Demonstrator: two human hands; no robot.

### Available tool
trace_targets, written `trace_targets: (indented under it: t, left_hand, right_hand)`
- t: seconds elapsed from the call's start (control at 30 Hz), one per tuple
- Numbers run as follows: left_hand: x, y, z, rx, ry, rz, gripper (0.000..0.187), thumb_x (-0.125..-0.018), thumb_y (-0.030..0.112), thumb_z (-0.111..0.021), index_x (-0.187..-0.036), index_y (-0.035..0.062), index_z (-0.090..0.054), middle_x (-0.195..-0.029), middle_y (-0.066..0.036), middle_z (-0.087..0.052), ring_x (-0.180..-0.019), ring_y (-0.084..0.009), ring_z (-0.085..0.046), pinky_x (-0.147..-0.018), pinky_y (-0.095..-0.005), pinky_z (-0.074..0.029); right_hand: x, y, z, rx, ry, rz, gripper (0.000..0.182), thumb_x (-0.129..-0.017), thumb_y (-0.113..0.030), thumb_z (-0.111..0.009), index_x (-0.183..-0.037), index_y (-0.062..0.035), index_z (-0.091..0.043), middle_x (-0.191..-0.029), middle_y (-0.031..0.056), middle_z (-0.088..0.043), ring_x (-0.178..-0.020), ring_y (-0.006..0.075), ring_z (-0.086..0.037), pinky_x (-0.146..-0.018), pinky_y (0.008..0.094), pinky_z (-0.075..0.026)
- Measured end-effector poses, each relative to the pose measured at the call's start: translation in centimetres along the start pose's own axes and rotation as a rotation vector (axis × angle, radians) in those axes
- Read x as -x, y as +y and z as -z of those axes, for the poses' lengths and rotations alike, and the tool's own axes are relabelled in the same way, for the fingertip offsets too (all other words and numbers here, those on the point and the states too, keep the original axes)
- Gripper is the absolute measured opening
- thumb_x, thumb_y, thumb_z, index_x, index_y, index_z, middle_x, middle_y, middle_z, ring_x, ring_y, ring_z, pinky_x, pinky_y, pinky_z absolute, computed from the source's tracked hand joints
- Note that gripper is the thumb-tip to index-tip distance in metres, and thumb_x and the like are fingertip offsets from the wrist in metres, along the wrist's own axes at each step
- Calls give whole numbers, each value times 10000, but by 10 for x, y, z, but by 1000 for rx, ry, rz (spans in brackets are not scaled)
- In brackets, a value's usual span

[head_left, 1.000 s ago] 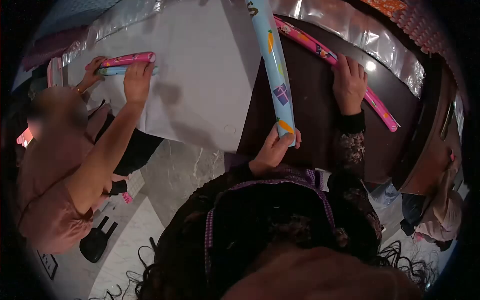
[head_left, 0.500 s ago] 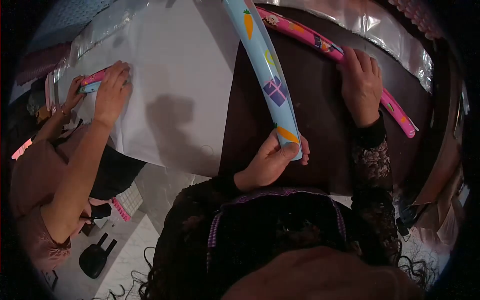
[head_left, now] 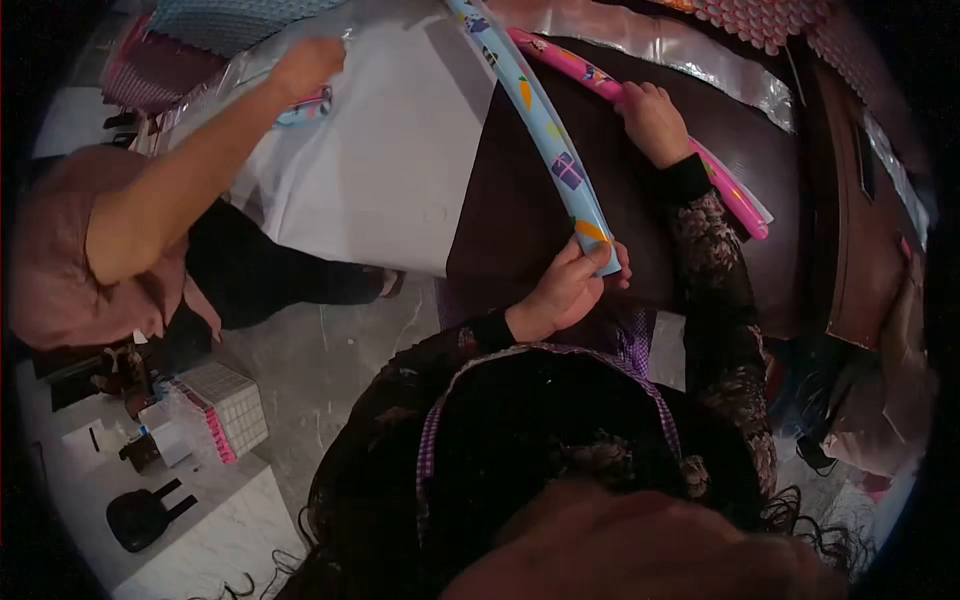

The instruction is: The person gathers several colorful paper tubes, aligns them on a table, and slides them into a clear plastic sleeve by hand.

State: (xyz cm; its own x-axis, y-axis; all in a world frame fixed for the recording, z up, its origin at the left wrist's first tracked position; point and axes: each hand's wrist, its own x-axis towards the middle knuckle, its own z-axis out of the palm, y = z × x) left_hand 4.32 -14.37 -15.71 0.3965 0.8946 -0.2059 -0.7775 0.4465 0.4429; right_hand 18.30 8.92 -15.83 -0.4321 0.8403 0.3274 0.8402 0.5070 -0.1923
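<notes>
Glossy blue patterned roll [head_left: 548,135] in left hand [head_left: 570,287]

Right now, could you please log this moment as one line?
left hand: holding blue roll; right hand: on pink roll; white sheet: over part of dark table

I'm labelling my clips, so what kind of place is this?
Possibly a gift-wrapping workspace: patterned blue roll, pink roll, and clear plastic sheeting along the dark table.
</notes>
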Motion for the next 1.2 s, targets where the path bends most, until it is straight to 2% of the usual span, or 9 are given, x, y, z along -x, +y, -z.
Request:
trace_targets:
  t: [0.27,0.47,0.53,0.6,0.8,0.87,1.03,1.1,1.2]
  left_hand:
    - [-3,-88,-4,-16,113,-32,228,-1007,200,-539,-1201,120,-450,-1081,-30,-544,-986,-160,-532,-811,-383,-496]
    - [-14,-143,19,179,-311,-74,358,-1013,279,-532,-1327,140,-433,-1243,-7,-548,-1011,-159,-534,-794,-364,-471]
    - [-39,-171,50,260,-401,11,393,-1032,278,-486,-1386,136,-392,-1315,-17,-524,-1074,-171,-525,-864,-363,-453]
    - [-59,-187,49,333,-421,120,419,-1043,269,-454,-1428,131,-359,-1365,-25,-501,-1135,-179,-515,-928,-365,-440]
    - [-69,-193,26,-489,-349,-236,485,-1029,181,-420,-1479,38,-309,-1462,-122,-420,-1339,-259,-377,-1135,-389,-302]
    - [-66,-185,29,-1573,-519,-778,491,-1007,134,-407,-1461,-28,-315,-1471,-185,-386,-1342,-317,-364,-1144,-434,-280]
    - [-68,-161,25,-1763,-566,-954,221,-991,145,-468,-1114,-11,-564,-1092,-130,-557,-1036,-281,-513,-1007,-433,-399]
    - [-70,-153,20,-1803,-574,-1000,215,-987,148,-483,-1027,-7,-627,-997,-116,-600,-960,-272,-550,-973,-433,-429]
    - [-55,-132,-7,-1039,-642,-590,198,-975,143,-511,-1033,-13,-618,-1030,-135,-591,-998,-295,-538,-1004,-446,-405]
  right_hand:
    - [-48,-1,-32,-238,-256,-56,366,-861,-328,-637,-863,36,-673,-847,265,-651,-810,412,-639,-729,459,-501]
    - [-60,2,-53,1,-427,199,359,-830,-336,-650,-878,18,-694,-841,265,-646,-780,401,-639,-724,443,-497]
    - [-40,-13,-36,-342,-335,-159,369,-830,-337,-643,-866,27,-691,-844,269,-648,-806,398,-648,-735,448,-497]
    - [-33,-18,-47,-331,-263,-111,380,-832,-339,-639,-867,36,-690,-850,275,-649,-827,403,-649,-750,454,-497]
    - [-21,-37,-42,-258,-205,-116,409,-878,-333,-557,-962,51,-671,-948,309,-639,-934,444,-625,-832,496,-481]
    - [-20,-35,-42,-253,-224,-118,371,-902,-298,-542,-909,56,-657,-937,308,-639,-928,453,-618,-823,516,-478]
    - [-12,-31,-32,-212,-298,-167,410,-925,-323,-527,-1031,56,-640,-1042,310,-630,-998,467,-609,-862,519,-494]
    - [-8,-25,-30,-182,-290,-147,400,-928,-318,-522,-1034,50,-640,-1039,307,-630,-996,474,-606,-862,521,-496]
    - [9,-30,-24,-132,-282,-99,377,-934,-306,-508,-1014,39,-638,-1027,299,-630,-982,481,-602,-857,528,-496]
